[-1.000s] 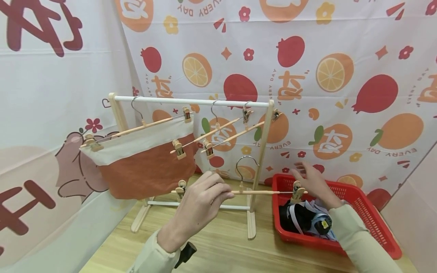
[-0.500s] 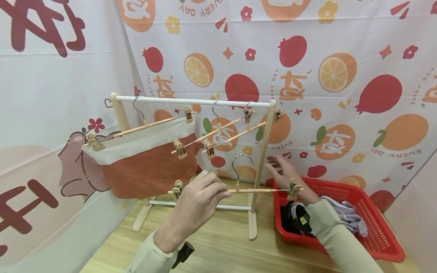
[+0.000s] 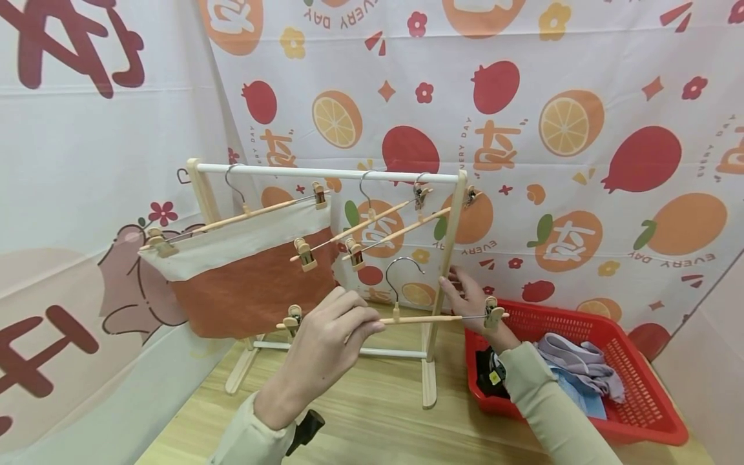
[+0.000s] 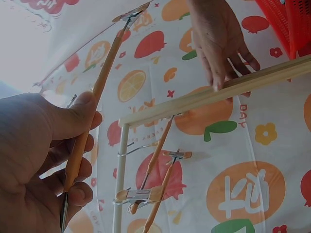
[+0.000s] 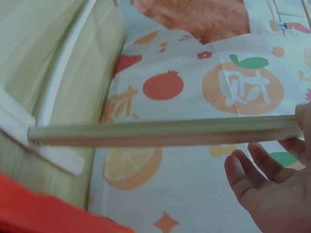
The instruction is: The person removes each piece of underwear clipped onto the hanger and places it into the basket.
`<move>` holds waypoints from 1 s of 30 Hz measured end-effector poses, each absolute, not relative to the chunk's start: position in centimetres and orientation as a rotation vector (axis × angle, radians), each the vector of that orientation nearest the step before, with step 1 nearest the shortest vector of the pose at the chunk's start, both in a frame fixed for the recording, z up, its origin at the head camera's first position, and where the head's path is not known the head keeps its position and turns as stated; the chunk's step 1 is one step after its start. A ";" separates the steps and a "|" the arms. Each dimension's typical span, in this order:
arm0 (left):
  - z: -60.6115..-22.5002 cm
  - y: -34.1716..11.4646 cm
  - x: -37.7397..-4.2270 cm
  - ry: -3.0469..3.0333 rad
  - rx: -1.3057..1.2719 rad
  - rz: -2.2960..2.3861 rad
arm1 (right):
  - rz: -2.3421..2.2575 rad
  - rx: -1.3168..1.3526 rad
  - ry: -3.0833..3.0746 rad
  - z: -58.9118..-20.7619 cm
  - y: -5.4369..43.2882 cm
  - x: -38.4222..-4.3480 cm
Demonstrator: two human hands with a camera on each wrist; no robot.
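Note:
My left hand (image 3: pixel 328 345) grips a wooden clip hanger (image 3: pixel 427 319) by its bar, thumb on one side and fingers round the other in the left wrist view. The hanger carries no cloth; its metal hook (image 3: pixel 401 265) points up and a clip sits at each end. My right hand (image 3: pixel 471 303) is at the right post (image 5: pixel 165 132) of a small wooden rack. Its thumb and fingers lie on either side of the post, the fingers loosely bent and spread in the right wrist view. On the rack's white rail (image 3: pixel 325 172) hang two bare clip hangers and one with an orange-and-cream cloth (image 3: pixel 250 284).
A red basket (image 3: pixel 645 394) stands right of the rack, with crumpled grey, blue and black cloth inside. My right forearm passes over its left part. A printed curtain (image 3: pixel 535 77) hangs close behind the rack. The wooden table (image 3: pixel 372 413) lies beneath.
My right hand has moved left from above the basket to the rack's right post. My left hand, still holding the hanger, has shifted slightly left.

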State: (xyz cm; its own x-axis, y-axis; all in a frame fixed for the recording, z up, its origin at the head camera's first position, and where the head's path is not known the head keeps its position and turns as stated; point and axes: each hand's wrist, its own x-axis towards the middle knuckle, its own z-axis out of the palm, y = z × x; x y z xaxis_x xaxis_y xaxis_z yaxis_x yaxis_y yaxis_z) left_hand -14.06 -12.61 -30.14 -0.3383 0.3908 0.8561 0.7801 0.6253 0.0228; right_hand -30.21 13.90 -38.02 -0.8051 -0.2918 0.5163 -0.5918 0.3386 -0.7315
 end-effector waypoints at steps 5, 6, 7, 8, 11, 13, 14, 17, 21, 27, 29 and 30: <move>-29.8 -13.1 -13.8 -1.949 -0.910 -0.548 | 1.455 0.773 -2.298 -38.7 13.9 -30.7; -29.6 -13.3 -13.7 -1.950 -0.903 -0.549 | 1.475 0.768 -2.307 -38.8 13.8 -30.7; -29.5 -13.5 -13.7 -1.950 -0.895 -0.547 | 1.484 0.770 -2.312 -38.8 13.8 -30.7; -29.3 -13.7 -13.6 -1.953 -0.886 -0.544 | 1.501 0.769 -2.318 -38.7 13.8 -30.6; -28.6 -14.5 -13.5 -1.961 -0.862 -0.526 | 1.539 0.751 -2.350 -38.4 13.6 -30.3; -28.2 -15.0 -13.4 -1.942 -0.859 -0.518 | 1.523 0.723 -2.373 -38.3 13.5 -30.1; -28.0 -15.3 -13.4 -1.931 -0.859 -0.518 | 1.527 0.709 -2.387 -38.2 13.4 -30.1; -27.3 -16.0 -13.5 -1.891 -0.859 -0.520 | 1.517 0.652 -2.432 -38.3 13.5 -30.0; -26.4 -17.1 -13.4 -1.865 -0.831 -0.505 | 1.542 0.657 -2.452 -38.4 13.7 -29.9; -25.1 -19.2 -13.4 -1.850 -0.749 -0.446 | 1.584 0.738 -2.370 -38.4 13.9 -30.1; -24.7 -20.0 -13.4 -1.842 -0.717 -0.434 | 1.589 0.743 -2.360 -38.4 13.9 -30.1; -24.5 -20.4 -13.4 -1.840 -0.702 -0.433 | 1.592 0.743 -2.360 -38.4 13.9 -30.1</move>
State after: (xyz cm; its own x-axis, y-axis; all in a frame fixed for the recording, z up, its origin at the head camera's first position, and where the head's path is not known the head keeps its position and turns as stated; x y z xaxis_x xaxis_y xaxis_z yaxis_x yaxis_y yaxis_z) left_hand -13.44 -20.38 -24.46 -0.2579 0.2611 0.9302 0.6485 0.7605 -0.0337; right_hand -30.07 13.86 -38.40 -0.8539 -0.2937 0.4297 -0.5084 0.2939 -0.8095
